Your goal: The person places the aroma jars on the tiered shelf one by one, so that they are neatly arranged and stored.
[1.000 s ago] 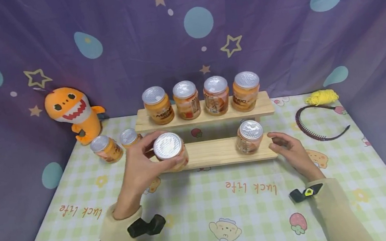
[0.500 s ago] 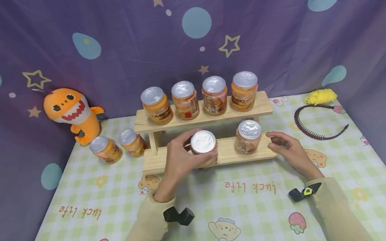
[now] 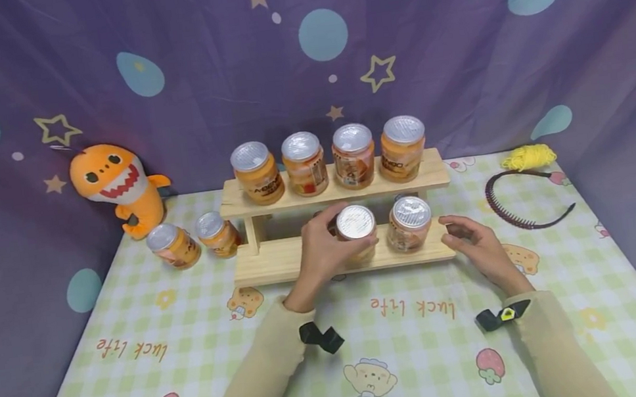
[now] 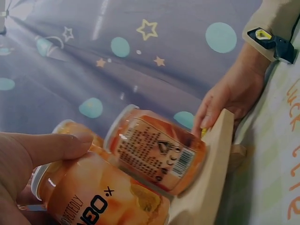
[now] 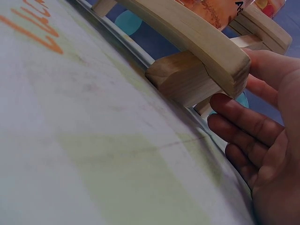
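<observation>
My left hand (image 3: 326, 242) grips an orange jar with a silver lid (image 3: 355, 223), held upright at the lower board of a two-tier wooden shelf (image 3: 278, 260). This jar is right beside another jar (image 3: 409, 215) that stands on the same board. In the left wrist view my thumb (image 4: 47, 146) lies on the held jar (image 4: 93, 199), with the neighbouring jar (image 4: 157, 150) just past it. My right hand (image 3: 467, 238) rests with relaxed fingers (image 5: 248, 123) against the right end of the lower board (image 5: 201, 44). The upper board (image 3: 434, 177) carries several more jars.
Two jars (image 3: 171, 244) (image 3: 216, 232) stand on the checked tablecloth to the left of the shelf, near an orange plush shark (image 3: 120, 186). At the back right lie a dark hairband (image 3: 524, 207) and yellow cord (image 3: 529, 157). A purple curtain closes the back.
My left hand carried the jar rightward from the lower board's left end to a spot beside the jar standing there. The right hand stayed at the board's end.
</observation>
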`<state>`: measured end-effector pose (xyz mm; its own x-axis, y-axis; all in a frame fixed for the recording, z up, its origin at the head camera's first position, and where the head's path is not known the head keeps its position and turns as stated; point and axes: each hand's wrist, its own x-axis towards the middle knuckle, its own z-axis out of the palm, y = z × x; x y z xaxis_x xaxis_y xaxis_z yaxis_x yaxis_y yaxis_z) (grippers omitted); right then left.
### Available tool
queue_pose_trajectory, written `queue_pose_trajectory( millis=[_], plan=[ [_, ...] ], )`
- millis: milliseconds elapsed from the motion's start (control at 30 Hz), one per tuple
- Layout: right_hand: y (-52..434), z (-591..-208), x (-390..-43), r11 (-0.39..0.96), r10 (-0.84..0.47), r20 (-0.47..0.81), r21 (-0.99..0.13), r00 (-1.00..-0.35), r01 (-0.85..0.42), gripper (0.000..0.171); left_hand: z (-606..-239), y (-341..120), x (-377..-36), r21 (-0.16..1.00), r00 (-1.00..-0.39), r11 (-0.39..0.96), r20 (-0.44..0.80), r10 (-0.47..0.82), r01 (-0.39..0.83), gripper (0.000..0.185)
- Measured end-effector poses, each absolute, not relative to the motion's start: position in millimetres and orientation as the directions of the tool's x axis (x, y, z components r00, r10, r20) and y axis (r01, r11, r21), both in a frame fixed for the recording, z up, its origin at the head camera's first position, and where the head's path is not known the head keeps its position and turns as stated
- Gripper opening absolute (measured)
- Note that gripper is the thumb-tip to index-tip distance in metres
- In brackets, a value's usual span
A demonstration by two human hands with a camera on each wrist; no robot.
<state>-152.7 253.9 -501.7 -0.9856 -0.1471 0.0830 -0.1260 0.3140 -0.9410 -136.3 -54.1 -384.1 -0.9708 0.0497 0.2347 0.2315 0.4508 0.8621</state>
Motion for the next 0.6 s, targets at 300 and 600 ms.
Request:
queue_pose_trajectory(
  millis=[300,600],
  plan=[
    [253.4,-502.2,-153.7,0.288,-0.161,0.093,-0.948,-0.983,-0.137,0.043,-397.4,-46.2,-144.4,0.858,-0.972,0.461,0.231,0.046,0.226,0.065],
    [253.4,-501.9,-152.7,0.313,-0.143,0.078,-0.942,-0.987,-0.120,0.044,-400.6,-47.7,-144.9,0.860,-0.974,0.457,0.213,0.079,0.226,0.070]
  ],
)
